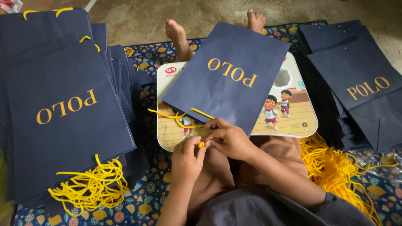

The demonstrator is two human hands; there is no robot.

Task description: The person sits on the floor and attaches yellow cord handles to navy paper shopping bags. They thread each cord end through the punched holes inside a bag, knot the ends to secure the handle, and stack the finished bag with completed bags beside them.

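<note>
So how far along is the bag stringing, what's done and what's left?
Done: the left stack of navy bags already shows yellow cord handles. In hand: the left hand and right hand work a yellow cord at the edge of the middle bag. Left: the right stack, no handles visible, beside loose cords.

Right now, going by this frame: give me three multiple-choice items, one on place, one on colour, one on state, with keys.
1. Where does the middle navy bag lie?
A. on the cartoon lap tray
B. on the left stack
C. on bare floor

2. What colour is the cord at that bag?
A. white
B. yellow
C. red

3. What are the left hand and right hand doing?
A. resting flat
B. holding scissors
C. pinching a cord end

Keys: 1 A, the tray shows beneath it; 2 B, yellow like the loose cord pile; 3 C, fingertips meet on a yellow tip.
</note>
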